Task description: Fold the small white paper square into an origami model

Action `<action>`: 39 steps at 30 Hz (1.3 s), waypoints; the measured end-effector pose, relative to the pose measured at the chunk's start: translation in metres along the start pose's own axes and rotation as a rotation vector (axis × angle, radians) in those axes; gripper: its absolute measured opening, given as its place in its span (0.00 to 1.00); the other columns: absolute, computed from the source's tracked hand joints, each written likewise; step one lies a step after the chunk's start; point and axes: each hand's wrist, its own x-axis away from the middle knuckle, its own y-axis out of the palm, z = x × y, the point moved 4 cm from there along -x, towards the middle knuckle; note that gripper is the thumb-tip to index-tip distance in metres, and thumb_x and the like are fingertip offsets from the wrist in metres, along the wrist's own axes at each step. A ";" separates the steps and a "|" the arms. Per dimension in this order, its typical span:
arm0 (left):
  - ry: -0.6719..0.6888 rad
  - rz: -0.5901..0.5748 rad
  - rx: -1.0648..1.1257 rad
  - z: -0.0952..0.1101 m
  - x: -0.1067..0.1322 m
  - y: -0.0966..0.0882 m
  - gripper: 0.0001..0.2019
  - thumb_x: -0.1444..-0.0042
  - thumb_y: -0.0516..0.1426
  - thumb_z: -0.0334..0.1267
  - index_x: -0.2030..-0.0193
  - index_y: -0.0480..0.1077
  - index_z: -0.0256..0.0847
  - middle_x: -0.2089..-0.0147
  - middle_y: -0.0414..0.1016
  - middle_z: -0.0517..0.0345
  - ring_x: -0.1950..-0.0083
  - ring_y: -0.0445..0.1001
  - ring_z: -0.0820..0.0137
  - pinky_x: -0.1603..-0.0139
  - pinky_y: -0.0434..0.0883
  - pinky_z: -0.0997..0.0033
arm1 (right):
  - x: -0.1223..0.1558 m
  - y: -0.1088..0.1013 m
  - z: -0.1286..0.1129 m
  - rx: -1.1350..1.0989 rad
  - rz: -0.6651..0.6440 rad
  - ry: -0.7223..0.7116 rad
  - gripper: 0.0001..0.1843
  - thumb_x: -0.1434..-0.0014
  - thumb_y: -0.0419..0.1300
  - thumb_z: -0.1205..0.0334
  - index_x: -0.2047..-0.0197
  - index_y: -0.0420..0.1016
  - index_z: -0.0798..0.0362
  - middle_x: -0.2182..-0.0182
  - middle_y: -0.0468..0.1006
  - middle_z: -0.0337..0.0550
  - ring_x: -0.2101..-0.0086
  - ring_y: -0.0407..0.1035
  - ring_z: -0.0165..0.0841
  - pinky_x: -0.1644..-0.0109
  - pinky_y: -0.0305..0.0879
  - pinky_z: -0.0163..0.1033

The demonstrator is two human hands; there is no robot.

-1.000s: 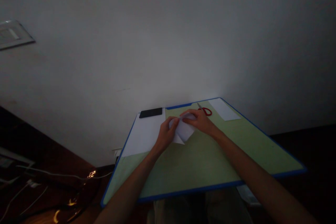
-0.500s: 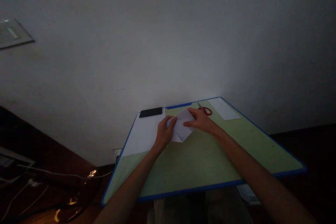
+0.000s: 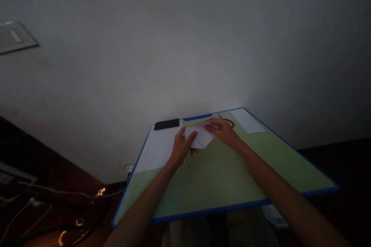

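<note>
Hands: left hand [image 3: 181, 146] grips the paper [image 3: 201, 139], thumb on top; right hand [image 3: 223, 131] pinches its far right edge.
Paper: white, thin, creased into flat, angular facets; between both hands, over the tabletop [image 3: 226, 177].
Tabletop: pale green, smooth, blue-edged.
Scissors [image 3: 231, 121]: red-handled, just beyond the right hand.
Slab [image 3: 166, 124]: black, rectangular, on a white sheet [image 3: 158, 148].

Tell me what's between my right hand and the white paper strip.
In the head view, the red-handled scissors lie there, partly hidden by your right hand, with a sliver of green tabletop between them and the white paper strip.
</note>
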 end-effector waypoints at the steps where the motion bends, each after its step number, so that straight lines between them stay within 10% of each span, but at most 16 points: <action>1: -0.002 0.007 0.021 0.000 -0.001 0.000 0.25 0.44 0.62 0.57 0.55 0.64 0.37 0.78 0.73 0.61 0.85 0.71 0.70 0.91 0.64 0.78 | 0.001 0.002 -0.003 0.010 -0.004 -0.059 0.11 0.39 0.62 0.57 0.58 0.84 0.49 0.57 0.80 0.46 0.55 0.74 0.38 0.49 0.70 0.45; 8: -0.056 0.060 0.005 0.001 0.001 -0.001 0.25 0.46 0.63 0.58 0.59 0.69 0.35 0.78 0.74 0.58 0.86 0.70 0.69 0.90 0.68 0.73 | 0.003 0.008 0.001 0.102 0.053 -0.005 0.23 0.45 0.69 0.55 0.47 0.79 0.53 0.54 0.81 0.50 0.56 0.75 0.41 0.49 0.71 0.47; 18: -0.079 0.012 -0.057 -0.006 -0.001 0.001 0.23 0.42 0.59 0.59 0.60 0.70 0.36 0.81 0.72 0.60 0.86 0.71 0.68 0.91 0.66 0.74 | 0.003 0.005 -0.004 0.305 0.105 0.019 0.19 0.43 0.65 0.46 0.66 0.76 0.56 0.70 0.78 0.44 0.69 0.69 0.36 0.62 0.66 0.41; 39: 0.042 0.068 -0.276 0.005 0.000 -0.004 0.22 0.41 0.58 0.59 0.67 0.68 0.40 0.80 0.71 0.61 0.86 0.70 0.68 0.91 0.63 0.74 | -0.001 0.006 0.011 0.016 -0.024 0.110 0.17 0.47 0.68 0.51 0.60 0.76 0.55 0.65 0.80 0.44 0.67 0.73 0.36 0.65 0.68 0.38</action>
